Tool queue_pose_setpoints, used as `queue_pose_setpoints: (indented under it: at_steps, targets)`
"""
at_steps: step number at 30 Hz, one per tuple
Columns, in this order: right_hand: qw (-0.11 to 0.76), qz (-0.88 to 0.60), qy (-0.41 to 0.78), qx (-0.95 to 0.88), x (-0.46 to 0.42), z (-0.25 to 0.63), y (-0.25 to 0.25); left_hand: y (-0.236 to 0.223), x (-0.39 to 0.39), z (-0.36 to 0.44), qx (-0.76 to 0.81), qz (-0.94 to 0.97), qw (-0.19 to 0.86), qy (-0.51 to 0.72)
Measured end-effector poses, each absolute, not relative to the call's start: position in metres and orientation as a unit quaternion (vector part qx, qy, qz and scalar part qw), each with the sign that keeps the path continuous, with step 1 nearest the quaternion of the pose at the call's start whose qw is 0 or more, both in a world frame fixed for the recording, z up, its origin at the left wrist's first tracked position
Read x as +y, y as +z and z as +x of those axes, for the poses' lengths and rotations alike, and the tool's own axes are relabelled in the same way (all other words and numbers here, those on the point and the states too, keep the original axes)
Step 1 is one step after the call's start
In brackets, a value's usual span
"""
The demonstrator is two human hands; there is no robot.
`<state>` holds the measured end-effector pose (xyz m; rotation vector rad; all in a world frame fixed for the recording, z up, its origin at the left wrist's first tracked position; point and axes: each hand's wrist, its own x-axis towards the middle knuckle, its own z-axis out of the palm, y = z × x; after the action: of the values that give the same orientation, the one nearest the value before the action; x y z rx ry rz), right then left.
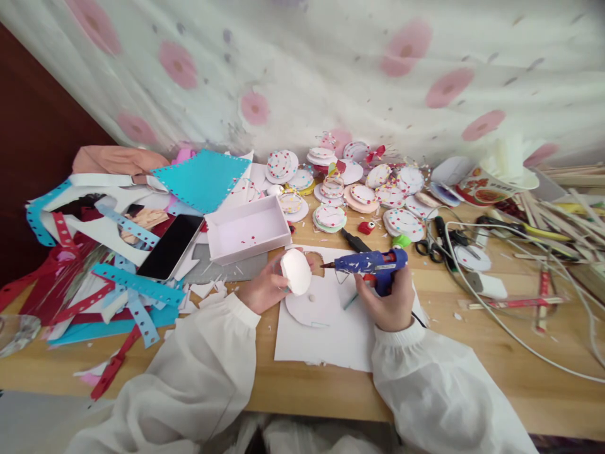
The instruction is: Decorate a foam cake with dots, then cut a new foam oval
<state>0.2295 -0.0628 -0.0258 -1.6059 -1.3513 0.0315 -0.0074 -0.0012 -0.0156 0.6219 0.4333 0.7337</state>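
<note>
My left hand [265,287] is closed on a small white foam disc [297,271], held tilted above a larger white disc [314,306] that lies on a white sheet [331,337]. My right hand [390,302] grips the handle of a blue hot glue gun [373,263]. Its nozzle points left, close to the held disc's right edge. A small blob sits on the larger disc beneath. Both arms wear white sleeves.
A white open box [248,234] and a black phone [171,246] lie to the left among blue and red perforated strips [127,284]. Several decorated foam rounds [359,180] crowd the back. Scissors [432,243], cables [501,315] and wooden sticks [567,221] lie right.
</note>
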Motion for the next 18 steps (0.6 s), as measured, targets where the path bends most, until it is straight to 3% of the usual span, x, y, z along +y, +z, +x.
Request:
queue_pose_setpoints:
  at_steps: [8,18]
  targets:
    - [0.435,-0.655,-0.023,-0.617,-0.067,0.223,-0.04,-0.018,-0.006,-0.009,0.214,0.352,0.838,0.357]
    - [0.422,-0.653,-0.053,-0.627,-0.068,0.223,-0.038,-0.014,-0.006,-0.008,0.187,0.387,0.835,0.344]
